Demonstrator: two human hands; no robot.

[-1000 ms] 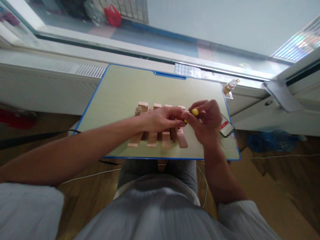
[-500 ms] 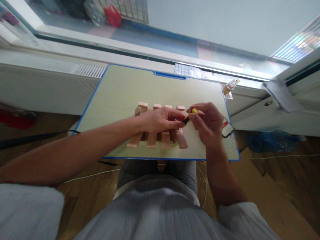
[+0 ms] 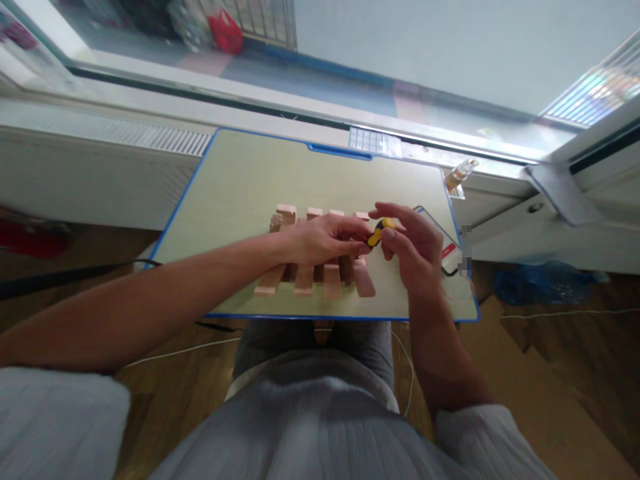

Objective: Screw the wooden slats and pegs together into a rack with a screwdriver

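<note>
A slatted piece of pale wood (image 3: 303,280) lies on a light table (image 3: 250,177) with a blue rim. My left hand (image 3: 325,239) reaches across the slats, its thumb and fingers pinched near the dark tip of a short yellow and black screwdriver (image 3: 381,231); what lies between those fingertips is too small to name. My right hand (image 3: 415,243) has its thumb and fingers around the screwdriver's handle, to the right of the wood. The screwdriver's tip is hidden at the left fingertips.
A phone (image 3: 449,250) with a red patch on its screen lies at the table's right side, beyond my right hand. A small bottle (image 3: 461,173) stands at the back right corner. A window sill and radiator (image 3: 183,141) run behind the table.
My right hand has shifted slightly and its fingers have rolled on the screwdriver, showing more of the yellow handle. More of the phone shows. My left hand has stayed in place.
</note>
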